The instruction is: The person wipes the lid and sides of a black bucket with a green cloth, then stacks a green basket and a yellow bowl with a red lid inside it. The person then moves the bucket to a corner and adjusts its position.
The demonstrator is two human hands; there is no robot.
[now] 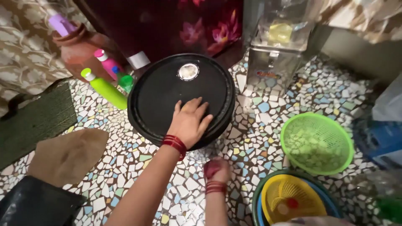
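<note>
A round black lid [167, 90] with a small silver cap [188, 71] near its far edge covers a drum on the mosaic floor. My left hand [189, 121] lies flat on the lid's near side, fingers spread, red bangles on the wrist. My right hand [217, 169] is below the lid's near rim, close to the floor, fingers curled and blurred; whether it holds anything is unclear.
A green basket [331, 125] of pale green pieces sits at the right, a yellow basket [293, 201] nested in tubs below it. Green and pink bottles [106, 90] and a clay pot [77, 50] stand at the left. A steel container [276, 69] stands behind.
</note>
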